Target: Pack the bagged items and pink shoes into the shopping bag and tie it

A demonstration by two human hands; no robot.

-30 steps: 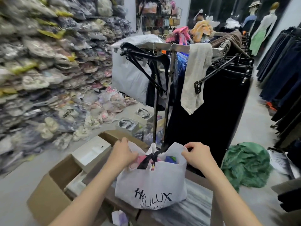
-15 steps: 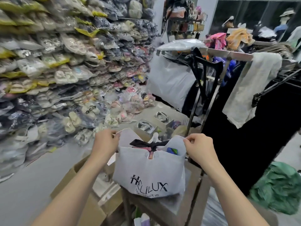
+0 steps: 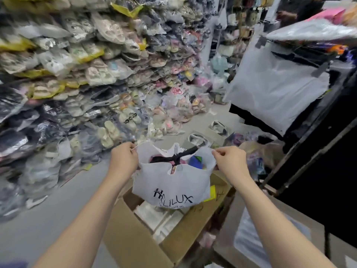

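A white shopping bag (image 3: 172,182) with black HALILUX lettering hangs in the air in front of me. My left hand (image 3: 123,159) grips its left top edge and my right hand (image 3: 229,161) grips its right top edge, pulling the mouth wide. A black tie (image 3: 181,156) crosses the opening in a knot. Under it I see pink (image 3: 174,168) and blue (image 3: 195,161) contents; what exactly they are is hidden.
An open cardboard box (image 3: 135,236) with white packets sits below the bag. A wall of bagged shoes (image 3: 77,74) fills the left. A clothes rack with a white plastic bag (image 3: 276,89) stands on the right. Grey floor (image 3: 38,229) lies at left.
The bag has come up off the small table and now hangs over the cardboard box. My view has swung left towards the shoe wall. Both hands keep their grip.
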